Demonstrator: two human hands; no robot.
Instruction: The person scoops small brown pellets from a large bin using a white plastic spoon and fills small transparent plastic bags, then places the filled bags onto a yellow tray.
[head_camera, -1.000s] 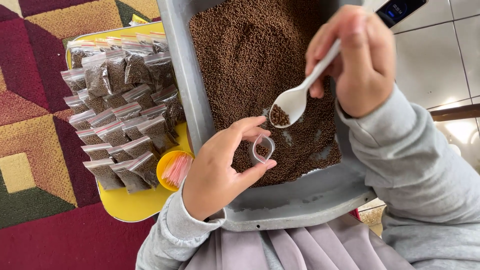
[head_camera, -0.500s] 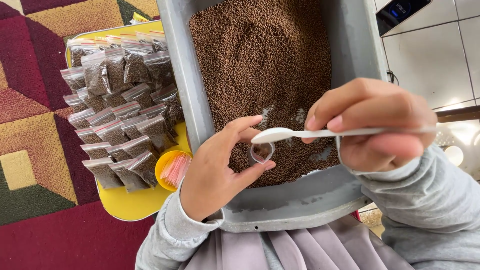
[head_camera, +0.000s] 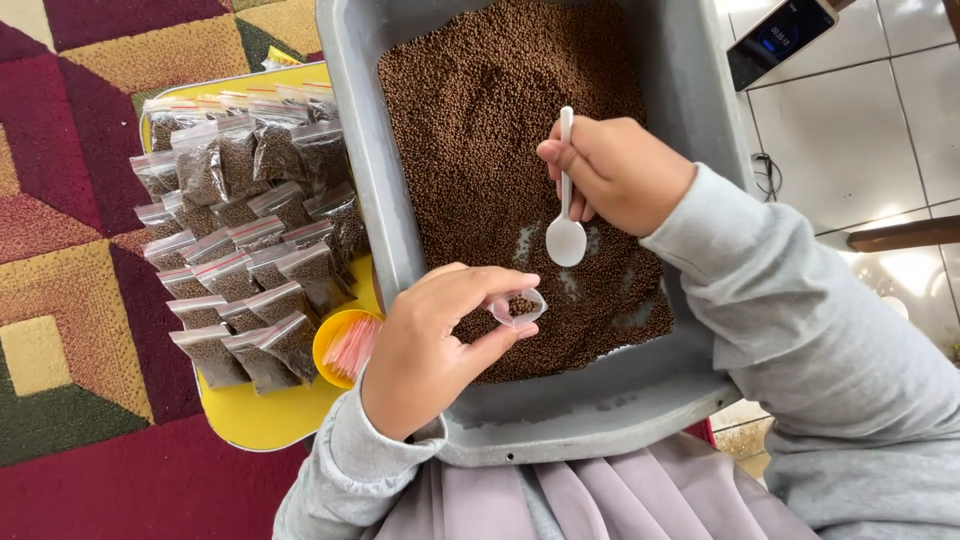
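My left hand (head_camera: 440, 345) pinches a small clear plastic bag (head_camera: 518, 308) open between thumb and fingers, over the near part of a grey tub (head_camera: 600, 405). Some brown pellets lie inside the bag. The tub is filled with small brown pellets (head_camera: 500, 120). My right hand (head_camera: 615, 170) grips a white plastic spoon (head_camera: 566, 215) by its handle, bowl pointing down just above the pellets, a short way above and right of the bag. The spoon's bowl looks empty.
A yellow tray (head_camera: 270, 420) at the left carries several filled, sealed pellet bags (head_camera: 250, 230) in rows and a small orange cup (head_camera: 345, 345) of pink strips. A patterned rug lies under it. A phone (head_camera: 780, 38) rests on white floor tiles at top right.
My right hand tipped the spoon's pellets over the bag, then swung back up over the tub with the spoon empty and pointing down. My left hand kept holding the bag open.
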